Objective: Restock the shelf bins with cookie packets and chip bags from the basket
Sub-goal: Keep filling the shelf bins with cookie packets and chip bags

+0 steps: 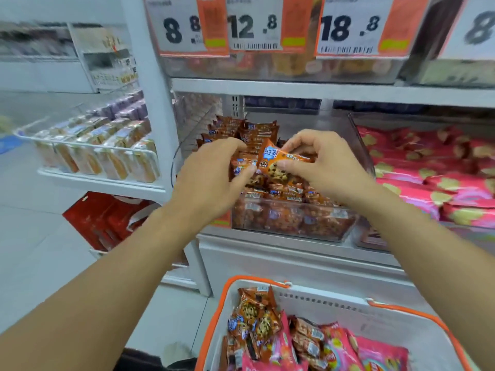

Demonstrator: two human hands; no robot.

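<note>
Both hands work over the clear plastic shelf bin (292, 223): my right hand (318, 167) pinches an orange chocolate-chip cookie packet (278, 163), my left hand (211, 178) grips another orange packet (239, 163). Its label is mostly hidden by my fingers.

orange cookie packets (280, 162) pinched between both hands' fingers above the full clear bin (294, 218); more packets and pink chip bags (375, 354) fill the basket (345, 311) below.

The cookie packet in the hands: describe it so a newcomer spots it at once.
On the middle shelf, find the clear bin of orange packets, left of the pink chip bags. Above it, the left hand and right hand pinch one cookie packet. Unlike its stacked neighbours, it is lifted and tilted.
</note>
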